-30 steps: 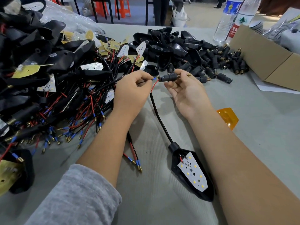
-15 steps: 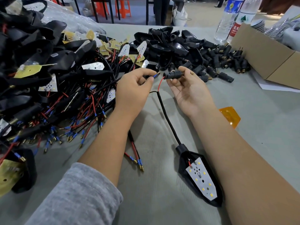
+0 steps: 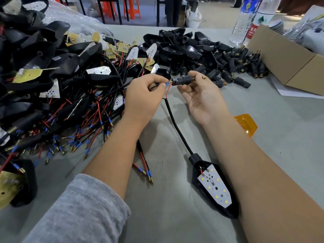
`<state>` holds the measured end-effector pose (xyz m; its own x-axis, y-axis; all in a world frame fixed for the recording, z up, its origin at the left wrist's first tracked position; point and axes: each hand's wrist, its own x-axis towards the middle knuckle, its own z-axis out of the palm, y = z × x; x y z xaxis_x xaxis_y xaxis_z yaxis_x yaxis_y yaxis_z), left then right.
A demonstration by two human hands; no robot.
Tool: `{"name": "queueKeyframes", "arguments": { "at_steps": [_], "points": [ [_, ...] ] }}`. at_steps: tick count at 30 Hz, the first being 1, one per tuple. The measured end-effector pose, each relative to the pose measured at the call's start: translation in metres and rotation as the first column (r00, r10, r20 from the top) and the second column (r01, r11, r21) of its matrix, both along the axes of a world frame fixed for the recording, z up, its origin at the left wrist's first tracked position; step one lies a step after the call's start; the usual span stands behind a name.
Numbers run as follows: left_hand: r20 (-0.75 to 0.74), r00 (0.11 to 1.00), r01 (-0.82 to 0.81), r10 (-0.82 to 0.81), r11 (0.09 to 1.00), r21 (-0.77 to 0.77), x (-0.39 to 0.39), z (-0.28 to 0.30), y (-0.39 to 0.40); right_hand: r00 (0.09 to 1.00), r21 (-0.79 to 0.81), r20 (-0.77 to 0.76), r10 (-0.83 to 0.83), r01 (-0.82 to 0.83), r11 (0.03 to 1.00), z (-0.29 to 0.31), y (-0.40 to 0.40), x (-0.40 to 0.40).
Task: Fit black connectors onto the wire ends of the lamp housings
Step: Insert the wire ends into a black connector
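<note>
A black lamp housing [image 3: 208, 204] with a white LED board lies on the table in front of me. Its black cable [image 3: 177, 127] runs up to my hands. My left hand [image 3: 143, 95] pinches the blue-sleeved wire end. My right hand [image 3: 201, 92] holds a black connector [image 3: 181, 80] sideways by its fingertips. The wire tip meets the connector's left opening. A brass pin shows past the connector's right end. The red wire loops just below the joint.
A tangled heap of housings with red and black wires [image 3: 57, 95] fills the left. Loose black connectors [image 3: 235, 65] and empty housings [image 3: 182, 48] lie behind my hands. A cardboard box [image 3: 294, 65], two water bottles [image 3: 245, 20] and an orange lens [image 3: 245, 124] are at right.
The housing and its cable have slid right and toward me. My hands have stayed together, with the wire end kept at the connector's mouth.
</note>
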<state>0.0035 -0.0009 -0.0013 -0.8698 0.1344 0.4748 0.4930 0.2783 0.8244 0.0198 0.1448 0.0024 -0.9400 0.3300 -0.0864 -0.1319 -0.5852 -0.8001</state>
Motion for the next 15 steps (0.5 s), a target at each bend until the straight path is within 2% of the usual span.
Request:
{"name": "queueKeyframes", "arguments": {
  "at_steps": [5,11,15],
  "points": [
    [0.043,0.999,0.002,-0.003,1.0,0.025,-0.0005,-0.0004,0.0002,1.0,0.089,-0.007,0.022,-0.021,0.996,0.0016,-0.003,0.0018],
    [0.065,0.998,-0.021,0.021,1.0,0.003,-0.0025,-0.0024,-0.0002,0.999,0.127,-0.02,0.049,-0.046,0.991,0.0036,-0.0033,0.0037],
    [0.093,0.994,-0.054,0.05,0.998,0.044,-0.0027,-0.0032,-0.0006,0.997,0.137,-0.032,0.069,-0.064,0.988,0.0029,-0.0041,0.0041]
  ]
}}
